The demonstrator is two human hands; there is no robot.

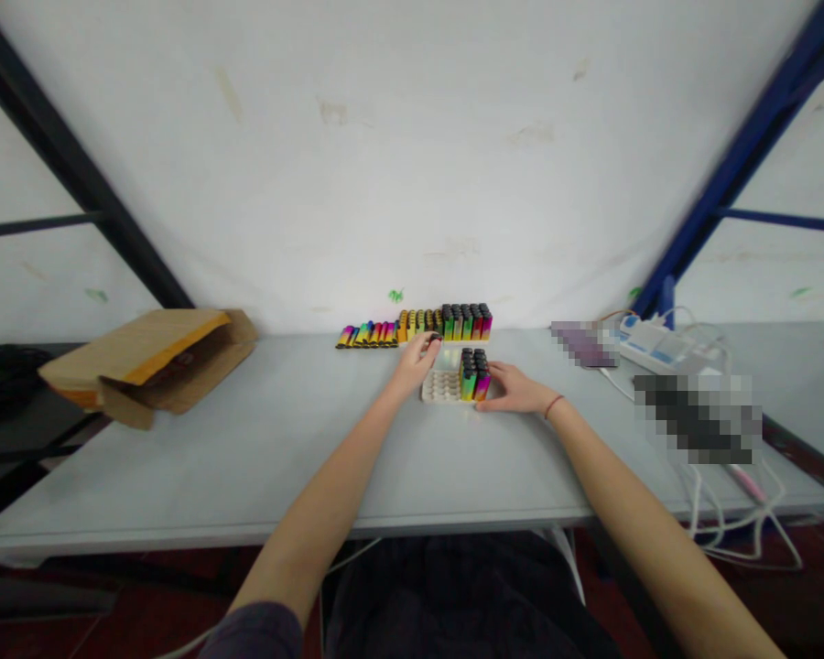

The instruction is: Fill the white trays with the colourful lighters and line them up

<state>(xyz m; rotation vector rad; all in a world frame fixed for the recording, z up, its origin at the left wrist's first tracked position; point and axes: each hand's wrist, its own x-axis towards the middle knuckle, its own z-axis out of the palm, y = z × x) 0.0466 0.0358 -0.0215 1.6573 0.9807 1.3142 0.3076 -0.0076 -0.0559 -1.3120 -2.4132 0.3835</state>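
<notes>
A white tray with round holes (441, 386) lies on the table in front of me, its left part showing bare holes. Upright lighters (474, 375) with black tops and rainbow-coloured bodies fill its right part. My right hand (520, 389) grips the tray's right end, thumb at the near corner and fingers behind the lighters. My left hand (414, 366) is just above and behind the tray's left end, thumb and fingers pinched on a small dark-topped piece that looks like a lighter, mostly hidden. Behind it stands a block of black-topped lighters (467, 322).
Against the wall are yellow-and-black lighters (418, 323) and several lighters lying flat (369, 335). An open cardboard box (157, 361) is at the left. On the right are a power strip (649, 343), blurred-out items and loose white cables (714, 540).
</notes>
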